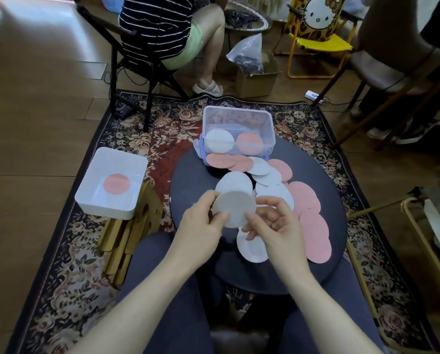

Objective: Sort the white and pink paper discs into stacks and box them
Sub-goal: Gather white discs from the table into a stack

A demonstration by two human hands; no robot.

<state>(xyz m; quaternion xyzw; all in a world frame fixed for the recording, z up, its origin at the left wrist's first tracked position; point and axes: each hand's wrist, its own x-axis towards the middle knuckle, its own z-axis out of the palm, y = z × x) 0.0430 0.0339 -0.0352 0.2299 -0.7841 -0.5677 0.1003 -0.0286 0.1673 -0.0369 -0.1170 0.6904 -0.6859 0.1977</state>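
Note:
Both hands hold one white paper disc above the round dark table. My left hand pinches its left edge. My right hand grips its right edge, thumb on top. Loose white discs and pink discs lie scattered over the table's middle and right. A clear plastic box at the table's far side holds a white disc and a pink disc. A white tray on a wooden stool to the left holds one pink disc.
A seated person on a folding chair is beyond the table. A cardboard box with a plastic bag, a yellow chair and a wooden chair stand behind and right. A patterned rug covers the floor.

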